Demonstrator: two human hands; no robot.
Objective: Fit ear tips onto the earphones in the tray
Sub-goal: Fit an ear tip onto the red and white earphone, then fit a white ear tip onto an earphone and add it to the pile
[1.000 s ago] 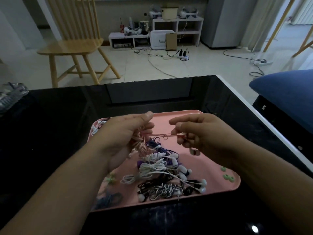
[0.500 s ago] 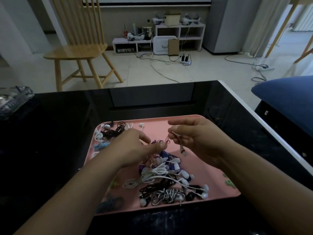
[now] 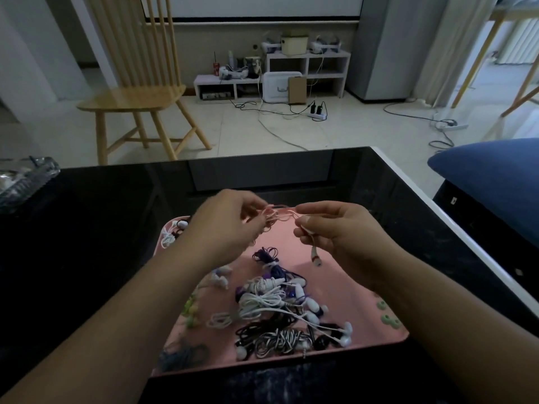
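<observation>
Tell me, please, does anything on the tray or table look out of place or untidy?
Mostly the pink tray: the earphones lie in a tangled heap of white, purple and black cords rather than sorted. Both hands, left hand and right hand, hold a pink cord above it. Nothing looks spilled or broken.

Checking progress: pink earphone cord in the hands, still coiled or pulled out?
Partly uncoiled. Left hand grips a bunch of loops of the pink cord; one strand runs to the right hand, which pinches it.

Wooden chair [image 3: 137, 91] on tiled floor, white shelf unit [image 3: 306, 71], power strip [image 3: 316, 114], blue cushion [image 3: 490, 176], black table [image 3: 102, 214]
</observation>
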